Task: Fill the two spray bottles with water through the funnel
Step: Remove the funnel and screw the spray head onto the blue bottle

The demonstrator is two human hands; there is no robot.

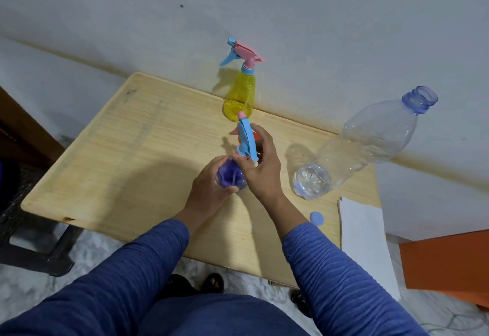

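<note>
1. Purple spray bottle (231,177): stands on the tabletop (132,155) near the middle; the left hand (209,190) wraps its fingers round the body, a closed grip on the bottle
2. Spray head (247,141): blue with a pink nozzle tip, sits at the neck of the purple spray bottle; the right hand (262,166) curls its fingers and thumb round the collar and head, a closed grip; whether the head is fully screwed down cannot be told
3. Yellow spray bottle (239,94): stands upright at the far edge of the tabletop, near the wall (291,4), with its pink and blue head fitted; apart from both hands; liquid level not readable
4. Water bottle (370,139): clear plastic, large, stands on the right part of the tabletop, uncapped, with a little water at the bottom; its blue cap (317,218) lies flat on the tabletop nearer the person
5. An orange item shows just behind the right hand, mostly hidden; identity cannot be told
6. White paper (365,240): lies over the right near corner of the tabletop
</note>
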